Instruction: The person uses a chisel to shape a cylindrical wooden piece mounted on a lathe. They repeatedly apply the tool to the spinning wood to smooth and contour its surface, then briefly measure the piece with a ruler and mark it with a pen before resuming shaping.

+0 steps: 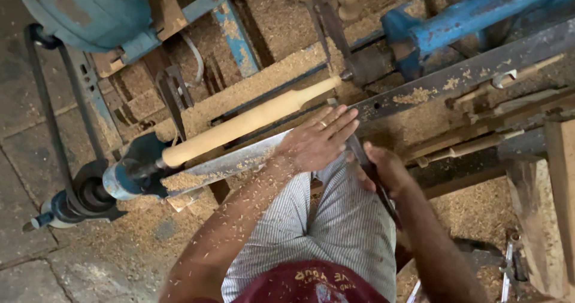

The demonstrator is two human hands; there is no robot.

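Observation:
A pale wooden spindle (251,120) is mounted slantwise in a lathe, thick at its lower left end and thin at the upper right. My left hand (317,138) lies flat, fingers stretched out, on the long metal tool rest (221,165) just in front of the spindle, over the front end of a dark chisel (359,153). My right hand (386,168) is closed around the chisel's shaft further back, near my body. The chisel's tip is hidden under my left hand. Wood chips stick to my left forearm.
The blue headstock (126,177) holds the spindle's left end and a blue tailstock (419,39) the right. A blue-green motor (90,9) with a black belt (45,99) sits upper left. Sawdust covers the lathe bed and floor. Hand tools (509,78) and a wooden post (539,219) are at right.

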